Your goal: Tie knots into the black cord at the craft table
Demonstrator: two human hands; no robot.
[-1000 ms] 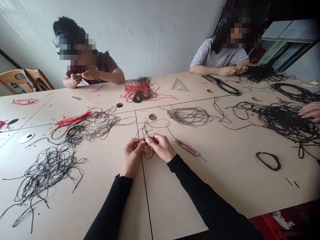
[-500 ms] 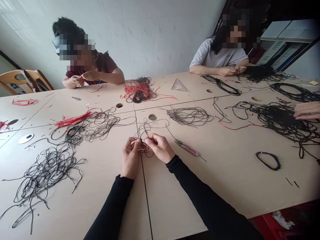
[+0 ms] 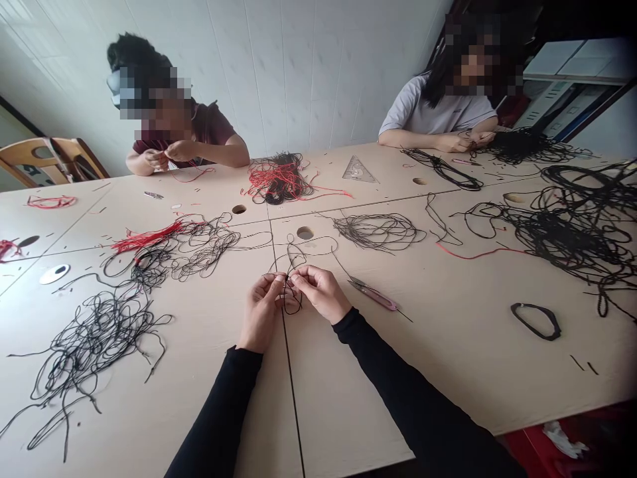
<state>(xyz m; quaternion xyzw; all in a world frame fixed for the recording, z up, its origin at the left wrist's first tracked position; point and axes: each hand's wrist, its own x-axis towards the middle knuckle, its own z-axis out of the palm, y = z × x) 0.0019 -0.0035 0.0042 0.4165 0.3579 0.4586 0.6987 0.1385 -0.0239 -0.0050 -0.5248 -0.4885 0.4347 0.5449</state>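
Note:
Both my hands meet over the table seam, pinching one thin black cord (image 3: 293,309). My left hand (image 3: 262,302) grips it between thumb and fingertips, and my right hand (image 3: 318,291) pinches it just alongside. A small loop of the cord hangs below my fingertips, and further loops rise above them. The exact knot or crossing between the fingers is too small to make out. Right of my right hand lies a pair of pink-handled thread snips (image 3: 377,297), blades pointing toward the upper left.
Tangled black cords (image 3: 94,338) lie at the left, with red cords (image 3: 149,238) beyond. A coiled cord bundle (image 3: 378,229) and a black heap (image 3: 562,232) spread rightward. Two people sit opposite, handling cords. The table (image 3: 408,398) has round holes; a set square (image 3: 359,170) lies far back.
The loop below my fingers has shifted and narrowed slightly as my fingertips moved a little. At the right edge, another person's hand has left the black cord heap, and some cords there are lifted.

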